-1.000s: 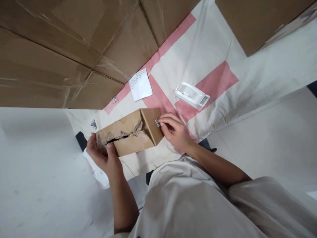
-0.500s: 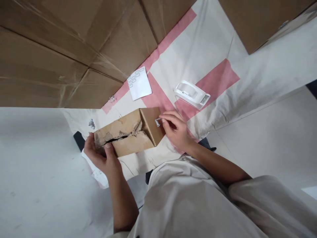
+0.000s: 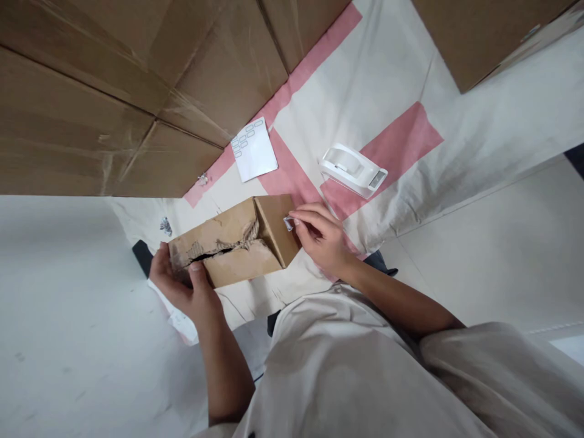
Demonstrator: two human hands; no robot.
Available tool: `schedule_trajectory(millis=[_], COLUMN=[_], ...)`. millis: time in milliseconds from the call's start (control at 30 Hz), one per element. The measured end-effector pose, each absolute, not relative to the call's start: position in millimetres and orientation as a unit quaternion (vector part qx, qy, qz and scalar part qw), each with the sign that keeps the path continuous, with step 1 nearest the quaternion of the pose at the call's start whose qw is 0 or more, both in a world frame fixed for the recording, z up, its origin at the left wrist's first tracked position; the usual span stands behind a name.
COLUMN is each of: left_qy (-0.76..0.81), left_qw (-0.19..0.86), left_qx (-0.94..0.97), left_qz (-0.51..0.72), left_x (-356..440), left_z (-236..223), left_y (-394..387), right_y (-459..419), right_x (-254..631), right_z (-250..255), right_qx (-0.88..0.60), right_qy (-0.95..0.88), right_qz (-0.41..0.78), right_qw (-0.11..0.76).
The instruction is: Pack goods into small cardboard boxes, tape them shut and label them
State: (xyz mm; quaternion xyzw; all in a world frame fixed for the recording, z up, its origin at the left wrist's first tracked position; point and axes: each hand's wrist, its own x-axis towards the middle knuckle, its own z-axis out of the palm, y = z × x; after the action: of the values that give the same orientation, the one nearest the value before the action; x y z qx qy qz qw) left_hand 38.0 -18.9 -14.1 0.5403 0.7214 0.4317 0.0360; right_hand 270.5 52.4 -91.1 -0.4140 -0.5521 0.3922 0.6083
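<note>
A small brown cardboard box (image 3: 237,264) lies in front of me, its top torn along a ragged dark slit. My left hand (image 3: 189,283) grips its left end, thumb on the top and fingers around the far side. At the box's right end, my right hand (image 3: 322,237) pinches a short piece of clear tape (image 3: 288,223) between thumb and fingertips. The tape is close against the end face; whether it sticks there I cannot tell. Beyond my right hand rests a white tape dispenser (image 3: 353,170).
Large cardboard boxes (image 3: 191,73) are stacked at the far left, another brown box (image 3: 493,36) at the far right. A white sheet with printed rectangles (image 3: 254,152) and crumpled tape bits (image 3: 165,226) lie on the cloth-covered table (image 3: 387,73), which has pink strips (image 3: 392,152).
The view has shifted slightly. Both hands keep nearly the same places on the box, with the tape piece still in the right fingertips.
</note>
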Motion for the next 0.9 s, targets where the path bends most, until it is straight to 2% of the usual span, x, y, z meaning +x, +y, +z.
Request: schedule_trajectory(millis=[267, 467, 700, 900], left_qy=[0.714, 0.711, 0.715, 0.714], left_qw=[0.039, 0.038, 0.036, 0.028], left_qx=[0.545, 0.548, 0.546, 0.546], left_qz=[0.438, 0.439, 0.435, 0.437], left_x=[36.4, 35.4, 35.3, 35.3], left_z=[-15.3, -15.8, -16.0, -16.7], left_y=[-18.6, -18.6, -18.8, -18.4], right_y=[49.8, 54.5, 51.3, 49.8], right_x=[270.1, 267.7, 267.7, 267.7], right_z=[-91.4, -94.5, -90.8, -91.3], right_qx=[-0.409, -0.434, -0.428, -0.408], right_qy=[-0.553, -0.514, -0.547, -0.548], right_qz=[0.409, 0.383, 0.406, 0.409], right_qw=[0.600, 0.633, 0.594, 0.605])
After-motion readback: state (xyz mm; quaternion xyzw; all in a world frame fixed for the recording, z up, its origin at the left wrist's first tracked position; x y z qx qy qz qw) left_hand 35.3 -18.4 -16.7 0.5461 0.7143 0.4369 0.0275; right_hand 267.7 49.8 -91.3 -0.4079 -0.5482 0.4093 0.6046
